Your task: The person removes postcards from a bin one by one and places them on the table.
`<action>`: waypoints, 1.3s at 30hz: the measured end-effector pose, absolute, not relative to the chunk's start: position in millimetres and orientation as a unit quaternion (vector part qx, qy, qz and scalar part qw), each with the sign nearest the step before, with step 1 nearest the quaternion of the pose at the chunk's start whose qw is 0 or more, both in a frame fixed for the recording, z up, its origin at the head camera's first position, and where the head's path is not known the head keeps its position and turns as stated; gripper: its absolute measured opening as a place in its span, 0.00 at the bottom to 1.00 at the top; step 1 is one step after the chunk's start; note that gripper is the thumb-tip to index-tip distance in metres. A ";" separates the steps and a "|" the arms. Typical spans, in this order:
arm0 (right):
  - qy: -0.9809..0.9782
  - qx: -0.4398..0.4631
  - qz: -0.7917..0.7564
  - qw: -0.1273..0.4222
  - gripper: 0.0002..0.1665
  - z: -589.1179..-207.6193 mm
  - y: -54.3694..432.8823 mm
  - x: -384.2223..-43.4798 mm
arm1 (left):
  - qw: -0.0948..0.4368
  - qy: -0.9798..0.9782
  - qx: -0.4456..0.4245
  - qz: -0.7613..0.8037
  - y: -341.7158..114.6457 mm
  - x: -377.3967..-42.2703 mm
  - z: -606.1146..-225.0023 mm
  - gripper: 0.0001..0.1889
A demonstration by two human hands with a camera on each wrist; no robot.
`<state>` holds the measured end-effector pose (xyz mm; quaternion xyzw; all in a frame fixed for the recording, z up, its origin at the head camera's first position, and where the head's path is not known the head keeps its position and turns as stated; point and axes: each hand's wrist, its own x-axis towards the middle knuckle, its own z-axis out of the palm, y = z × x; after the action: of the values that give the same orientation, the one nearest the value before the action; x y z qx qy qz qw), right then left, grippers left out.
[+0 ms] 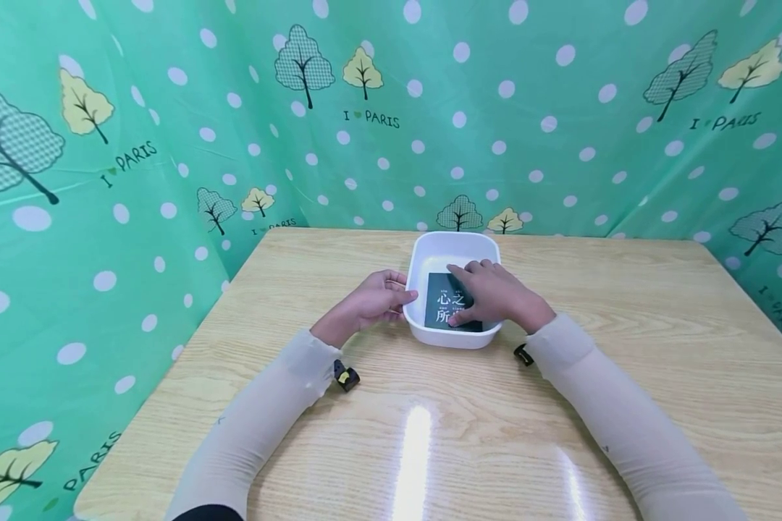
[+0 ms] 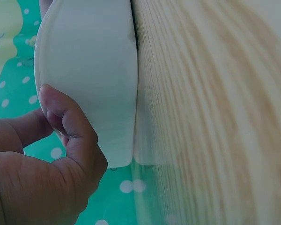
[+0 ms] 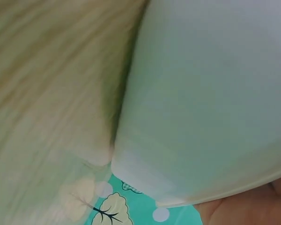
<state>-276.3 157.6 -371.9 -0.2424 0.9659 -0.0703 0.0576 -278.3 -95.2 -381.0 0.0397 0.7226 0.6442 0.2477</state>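
A white plastic basin (image 1: 452,338) stands on the wooden table in the head view. Flat on its bottom lies a small dark green book (image 1: 434,289) with white Chinese characters on the cover. My left hand (image 1: 374,298) grips the basin's left rim, thumb over the edge and fingers outside, as the left wrist view also shows at the basin wall (image 2: 93,70). Reaching in over the right rim, my right hand (image 1: 495,293) spreads thumb and forefinger across the book, hiding its right part. The right wrist view has mostly the basin's outer wall (image 3: 206,103).
The wooden table (image 1: 482,427) extends around the basin. Behind and to the left hangs a green curtain (image 1: 378,166) with white dots and printed trees. A black strap piece (image 1: 346,377) shows below the left wrist, and another black piece (image 1: 523,354) by the right wrist.
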 end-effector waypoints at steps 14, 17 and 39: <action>0.943 -0.240 -0.232 -0.013 0.35 -352.1 153.6 -271.7 | 0.233 0.729 0.031 0.643 -92.4 -278.4 -383.2 0.20; 0.929 -0.250 -0.271 -0.022 0.27 -347.9 152.8 -269.2 | 0.236 0.727 0.031 0.644 -92.5 -278.2 -383.1 0.20; 0.873 -0.262 -0.389 -0.135 0.18 -299.7 177.3 -247.4 | 0.240 0.736 0.027 0.633 -93.6 -276.4 -380.9 0.21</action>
<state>-247.4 177.3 -299.7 -0.2620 0.8729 -0.3889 -0.1349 -276.4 -93.6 -380.9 0.0273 0.7358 0.6327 0.2399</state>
